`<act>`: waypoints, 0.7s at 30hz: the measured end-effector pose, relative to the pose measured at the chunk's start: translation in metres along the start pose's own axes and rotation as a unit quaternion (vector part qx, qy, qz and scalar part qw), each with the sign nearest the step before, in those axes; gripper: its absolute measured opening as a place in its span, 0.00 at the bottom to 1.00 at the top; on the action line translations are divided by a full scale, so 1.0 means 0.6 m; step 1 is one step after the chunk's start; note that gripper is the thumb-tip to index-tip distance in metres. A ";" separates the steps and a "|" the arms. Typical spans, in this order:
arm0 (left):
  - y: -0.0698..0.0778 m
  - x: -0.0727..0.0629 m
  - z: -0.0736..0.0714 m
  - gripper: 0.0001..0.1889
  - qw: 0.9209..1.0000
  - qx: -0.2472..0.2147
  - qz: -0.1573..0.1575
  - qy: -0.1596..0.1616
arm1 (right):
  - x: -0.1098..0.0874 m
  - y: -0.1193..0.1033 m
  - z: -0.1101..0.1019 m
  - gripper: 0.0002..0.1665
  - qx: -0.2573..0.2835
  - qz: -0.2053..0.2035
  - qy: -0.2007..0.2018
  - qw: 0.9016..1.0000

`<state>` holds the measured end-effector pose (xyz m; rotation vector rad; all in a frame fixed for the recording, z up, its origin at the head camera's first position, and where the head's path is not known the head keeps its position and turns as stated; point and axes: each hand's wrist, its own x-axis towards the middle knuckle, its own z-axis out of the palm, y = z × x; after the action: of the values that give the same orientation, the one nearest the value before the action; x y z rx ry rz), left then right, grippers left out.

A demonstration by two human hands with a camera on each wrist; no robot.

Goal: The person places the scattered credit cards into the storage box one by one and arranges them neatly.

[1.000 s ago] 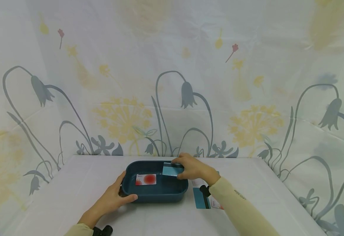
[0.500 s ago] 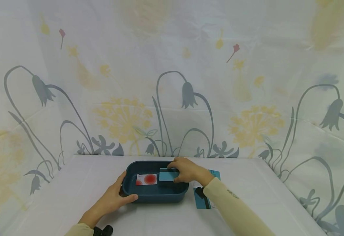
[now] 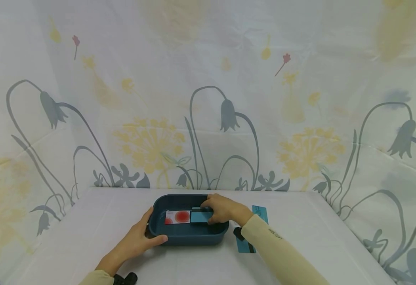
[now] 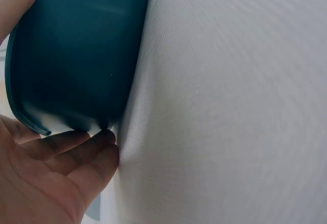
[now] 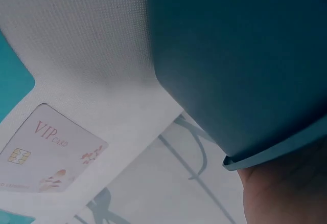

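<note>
Presumably the delicate part shows in the head view, where the right hand point(image 3: 226, 208) reaches over the right end of the navy tray point(image 3: 190, 240) and pinches a striped blue card point(image 3: 199, 216) between thumb and fingers, low inside the tray. That card sits just beside the red-circle card point(image 3: 177, 217), so close that I cannot tell whether they touch; released a little too far left, it could ride over its neighbour or knock it askew. Being thin, it may also cling to a fingertip and twist as the pinch loosens. The left hand point(image 3: 135, 239) clasps the tray's left end, thumb spread from the fingers; an uneven push there could swing the tray on the white-covered table point(image 3: 179, 265) and shift both cards. To the right lie an upper blue card point(image 3: 260, 213) and a lower blue card point(image 3: 244, 245), partly hidden by the right sleeve point(image 3: 283, 253), which could brush them out of place. In the left wrist view, the fingertips press against the outer end wall, so a bump might make that hold slip. In the right wrist view, the tray hides the fingers, and their pinch cannot be checked; a VIP card point(image 5: 56, 152) lies flat outside the tray, and its thin edge could prove hard to lift.
</note>
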<state>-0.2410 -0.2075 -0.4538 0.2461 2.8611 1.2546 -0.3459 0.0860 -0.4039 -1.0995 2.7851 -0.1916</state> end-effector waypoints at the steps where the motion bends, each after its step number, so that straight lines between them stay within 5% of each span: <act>1: 0.000 0.000 0.000 0.57 1.000 -0.001 -0.001 0.000 | 0.001 -0.001 0.001 0.31 -0.003 0.001 0.000 1.000; 21: 0.003 -0.001 0.000 0.58 1.000 -0.001 -0.006 -0.001 | 0.016 -0.010 0.013 0.30 -0.030 0.032 -0.036 0.998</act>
<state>-0.2401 -0.2065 -0.4527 0.2286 2.8542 1.2553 -0.3471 0.0746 -0.4112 -1.0082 2.7729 -0.0601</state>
